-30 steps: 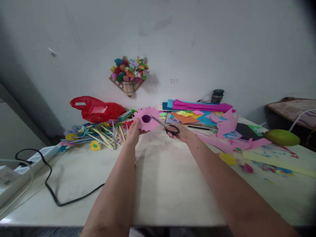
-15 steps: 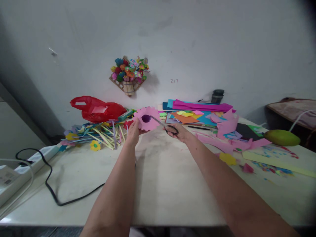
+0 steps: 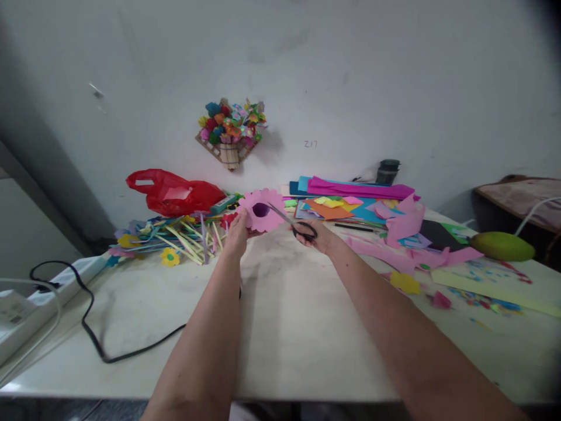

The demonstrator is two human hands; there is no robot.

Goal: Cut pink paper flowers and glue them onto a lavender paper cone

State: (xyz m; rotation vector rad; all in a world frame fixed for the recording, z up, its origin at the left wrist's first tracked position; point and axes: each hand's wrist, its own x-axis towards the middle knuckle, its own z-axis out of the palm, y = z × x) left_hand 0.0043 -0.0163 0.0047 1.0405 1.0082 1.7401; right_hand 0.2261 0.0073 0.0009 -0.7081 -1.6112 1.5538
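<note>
A pink scalloped paper or foam flower (image 3: 272, 220) with a dark purple round centre is gripped at its left edge by my left hand (image 3: 237, 235). My right hand (image 3: 316, 235) is closed around the black handles of a pair of scissors (image 3: 284, 217). The blades point up and left over the flower, their tips beside the purple centre; whether they touch it I cannot tell. Red flower pieces (image 3: 228, 220) lie just behind my left fingers.
Coloured stems and strips (image 3: 184, 241) and a red plastic bag (image 3: 175, 196) are at left. Coloured sheets (image 3: 359, 190), pink scraps (image 3: 403, 225) and a green mango-like fruit (image 3: 502, 246) lie right. A black cable (image 3: 94, 336) runs from a power strip (image 3: 65, 286). A flower bouquet (image 3: 230, 131) hangs on the wall.
The scissors' blades look slightly more spread and their handles have turned a little. The flower stays in my left hand, nearly still. The view has shifted slightly.
</note>
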